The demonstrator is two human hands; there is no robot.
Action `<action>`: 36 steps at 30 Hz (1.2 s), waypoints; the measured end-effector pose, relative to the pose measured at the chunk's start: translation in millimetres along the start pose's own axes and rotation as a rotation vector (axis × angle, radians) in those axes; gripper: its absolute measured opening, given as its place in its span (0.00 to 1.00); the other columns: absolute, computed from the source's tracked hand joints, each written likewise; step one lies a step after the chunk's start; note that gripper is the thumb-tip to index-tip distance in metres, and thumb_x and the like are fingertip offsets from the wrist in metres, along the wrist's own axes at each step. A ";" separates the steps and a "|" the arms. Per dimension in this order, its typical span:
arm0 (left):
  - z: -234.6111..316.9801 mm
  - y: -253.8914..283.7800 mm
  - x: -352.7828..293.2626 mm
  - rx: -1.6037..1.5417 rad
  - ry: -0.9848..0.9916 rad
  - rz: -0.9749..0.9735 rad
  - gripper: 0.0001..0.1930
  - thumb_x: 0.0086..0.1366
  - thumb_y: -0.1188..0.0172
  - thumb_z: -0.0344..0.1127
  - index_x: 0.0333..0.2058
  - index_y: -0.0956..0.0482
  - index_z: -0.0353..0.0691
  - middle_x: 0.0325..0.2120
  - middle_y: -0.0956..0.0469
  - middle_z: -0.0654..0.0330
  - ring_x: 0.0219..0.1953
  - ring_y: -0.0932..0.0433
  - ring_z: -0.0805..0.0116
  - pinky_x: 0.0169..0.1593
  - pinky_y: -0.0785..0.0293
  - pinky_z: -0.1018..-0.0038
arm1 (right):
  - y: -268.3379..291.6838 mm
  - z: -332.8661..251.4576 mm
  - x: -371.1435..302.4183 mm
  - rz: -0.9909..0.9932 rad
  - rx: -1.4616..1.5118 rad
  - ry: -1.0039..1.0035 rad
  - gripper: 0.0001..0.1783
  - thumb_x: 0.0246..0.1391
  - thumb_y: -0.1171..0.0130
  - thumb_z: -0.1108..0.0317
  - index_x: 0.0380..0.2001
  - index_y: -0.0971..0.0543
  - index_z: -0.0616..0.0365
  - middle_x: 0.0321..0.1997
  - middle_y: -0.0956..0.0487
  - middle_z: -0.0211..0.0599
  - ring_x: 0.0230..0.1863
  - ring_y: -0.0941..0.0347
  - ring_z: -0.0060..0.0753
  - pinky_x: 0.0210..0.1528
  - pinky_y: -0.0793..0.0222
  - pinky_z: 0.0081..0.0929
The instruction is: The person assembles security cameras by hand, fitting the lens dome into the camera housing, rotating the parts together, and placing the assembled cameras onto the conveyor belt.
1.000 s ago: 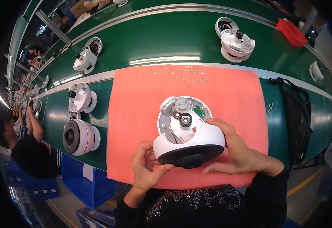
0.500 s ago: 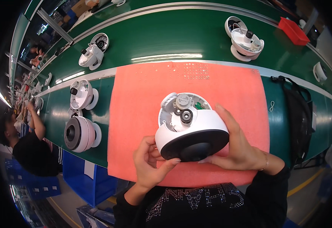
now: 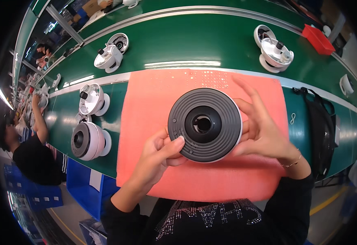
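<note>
A round security camera head (image 3: 178, 110) is held up over the pink foam mat (image 3: 145, 110), its dark grey ribbed face turned toward me and a black lens at the middle. My left hand (image 3: 158, 153) grips the lower left edge, thumb laid on the ribbed front and fingers behind. At the right edge my right hand (image 3: 264, 130) supports it with thumb and fingers, while its index finger points up, off the rim. The white shell shows only as a thin rim; its open back is hidden. Small metal screws (image 3: 211, 77) lie in rows on the mat's far edge.
Left of the mat stand a closed camera (image 3: 87, 141) and an opened one (image 3: 92, 99). More opened cameras (image 3: 110, 57) (image 3: 275, 55) sit on the green belt (image 3: 194, 36), with a red bin (image 3: 318, 39) far right. A black bag (image 3: 319, 130) lies right; a co-worker (image 3: 35, 159) sits left.
The camera head has been tilted up, so its ribbed face now shows instead of the open inside. My right hand's fingers have spread, with the index finger lifted away.
</note>
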State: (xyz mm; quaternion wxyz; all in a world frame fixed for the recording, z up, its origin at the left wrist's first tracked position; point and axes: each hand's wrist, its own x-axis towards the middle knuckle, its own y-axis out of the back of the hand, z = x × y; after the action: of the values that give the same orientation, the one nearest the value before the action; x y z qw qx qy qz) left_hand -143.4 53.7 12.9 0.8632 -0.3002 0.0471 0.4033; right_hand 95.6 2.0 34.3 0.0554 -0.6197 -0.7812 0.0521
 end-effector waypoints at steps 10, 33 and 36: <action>-4.5 11.4 6.7 -0.280 0.059 0.092 0.16 0.64 0.51 0.43 0.42 0.28 0.36 0.35 0.23 0.59 0.34 0.21 0.73 0.37 0.22 0.81 | 213.2 68.3 32.8 0.967 0.804 0.133 0.42 0.46 0.36 0.61 0.58 0.50 0.61 0.54 0.43 0.56 0.54 0.38 0.48 0.56 0.36 0.39; -52.5 26.5 -19.6 0.819 -0.663 0.024 0.22 0.42 0.32 0.28 0.36 0.31 0.34 0.29 0.21 0.53 0.28 0.19 0.67 0.29 0.23 0.78 | 117.5 58.1 -60.7 0.776 0.521 0.027 0.25 0.56 0.51 0.67 0.56 0.41 0.57 0.55 0.35 0.46 0.54 0.34 0.45 0.51 0.29 0.33; -51.6 24.2 -20.0 0.834 -0.690 0.026 0.20 0.43 0.33 0.27 0.36 0.31 0.34 0.31 0.21 0.52 0.28 0.19 0.67 0.29 0.23 0.77 | 118.7 78.3 -89.0 0.617 0.450 -0.018 0.27 0.56 0.53 0.70 0.59 0.45 0.51 0.56 0.35 0.42 0.54 0.35 0.40 0.54 0.33 0.39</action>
State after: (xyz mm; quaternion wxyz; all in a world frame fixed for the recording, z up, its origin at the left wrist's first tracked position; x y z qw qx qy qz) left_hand -166.0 23.6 -34.3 0.8693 0.2184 -0.0794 0.4362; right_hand 218.1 -58.8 -62.8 0.1647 -0.7975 -0.5275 0.2419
